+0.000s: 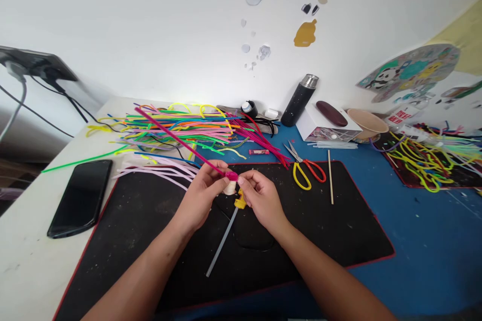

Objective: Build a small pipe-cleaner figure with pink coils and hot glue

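Note:
Over the middle of the black mat, my left hand (201,188) pinches a magenta pipe cleaner (169,133) whose long free end sticks out to the upper left. Its other end is coiled into a small magenta bunch on top of a cream-coloured piece (230,188), partly hidden by my fingers. My right hand (261,198) closes its fingertips on the right side of that bunch. Just below lies a yellow glue gun (240,201), half covered by my right hand, with a long translucent glue stick (222,243) pointing toward me.
Yellow-and-red scissors (303,169) and a wooden stick (330,178) lie right on the mat (320,230). Behind are piled pipe cleaners (181,128), a black thermos (298,103) and a white box (326,128). A phone (81,198) is at left; more pipe cleaners (417,160) at right.

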Demonstrator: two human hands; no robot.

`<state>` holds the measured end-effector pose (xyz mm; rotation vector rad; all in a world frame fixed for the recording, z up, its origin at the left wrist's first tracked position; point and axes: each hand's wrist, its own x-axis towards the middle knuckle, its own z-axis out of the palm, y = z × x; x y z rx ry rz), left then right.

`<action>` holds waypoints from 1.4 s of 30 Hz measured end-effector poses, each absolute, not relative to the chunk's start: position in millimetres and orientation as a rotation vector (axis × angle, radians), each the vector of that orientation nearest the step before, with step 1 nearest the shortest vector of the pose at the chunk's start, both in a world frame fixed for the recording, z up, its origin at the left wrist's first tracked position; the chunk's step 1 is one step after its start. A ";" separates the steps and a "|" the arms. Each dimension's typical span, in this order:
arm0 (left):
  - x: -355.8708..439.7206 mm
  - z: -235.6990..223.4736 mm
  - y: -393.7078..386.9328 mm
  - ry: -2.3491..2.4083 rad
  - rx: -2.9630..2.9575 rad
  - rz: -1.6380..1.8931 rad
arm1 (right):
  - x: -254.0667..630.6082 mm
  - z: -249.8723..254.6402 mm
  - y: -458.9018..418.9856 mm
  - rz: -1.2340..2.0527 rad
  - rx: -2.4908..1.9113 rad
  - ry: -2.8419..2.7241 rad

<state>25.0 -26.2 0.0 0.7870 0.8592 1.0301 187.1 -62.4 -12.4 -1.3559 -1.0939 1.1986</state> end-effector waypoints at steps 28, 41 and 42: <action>21.5 -6.2 -17.8 0.873 0.713 1.087 | 177.9 -14.7 -36.9 1.268 -1.276 -1.096; 20.8 -4.9 -18.3 0.913 0.748 1.101 | 183.6 -6.6 -36.1 1.124 -1.339 -1.231; 20.5 -5.3 -18.3 0.913 0.747 1.103 | 183.4 -6.4 -36.4 1.122 -1.341 -1.235</action>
